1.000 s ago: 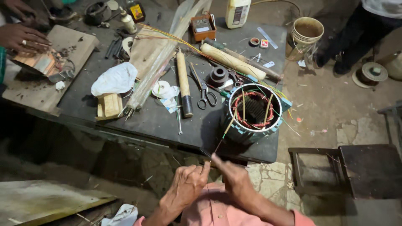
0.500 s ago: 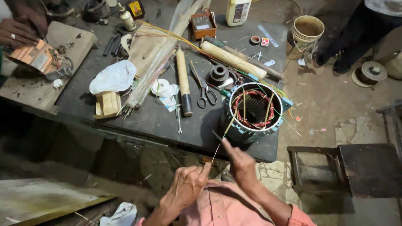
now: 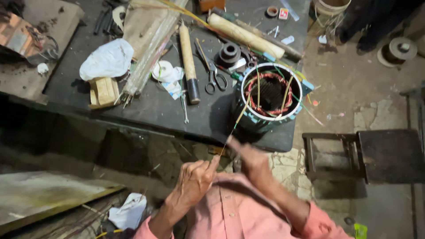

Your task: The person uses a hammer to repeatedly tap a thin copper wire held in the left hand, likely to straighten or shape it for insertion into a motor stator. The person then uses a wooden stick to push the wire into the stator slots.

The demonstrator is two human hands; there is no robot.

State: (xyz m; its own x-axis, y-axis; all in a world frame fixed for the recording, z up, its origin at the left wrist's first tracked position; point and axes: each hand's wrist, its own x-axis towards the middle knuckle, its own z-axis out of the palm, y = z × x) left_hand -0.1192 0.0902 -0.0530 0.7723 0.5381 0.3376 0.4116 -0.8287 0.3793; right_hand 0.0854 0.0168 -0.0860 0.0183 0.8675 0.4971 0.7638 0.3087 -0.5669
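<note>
Left hand [image 3: 195, 179] pinches a thin stick [image 3: 234, 127] that slants up to the stator [image 3: 271, 95]. Right hand [image 3: 250, 158], blurred, steadies it nearer the stator; its grip cannot be told.

Worn on my body: a salmon-pink shirt [image 3: 230, 212] with a buttoned placket down the front, its cloth creased. Both sleeves are pushed up the forearms. My left hand [image 3: 195, 181] and right hand [image 3: 252, 161] are bare, without gloves or rings that I can see.

A dark workbench [image 3: 146, 110] fills ten to one o'clock; a dark metal stool [image 3: 363, 155] stands at four o'clock on the cracked, dusty concrete floor [image 3: 354, 93].
</note>
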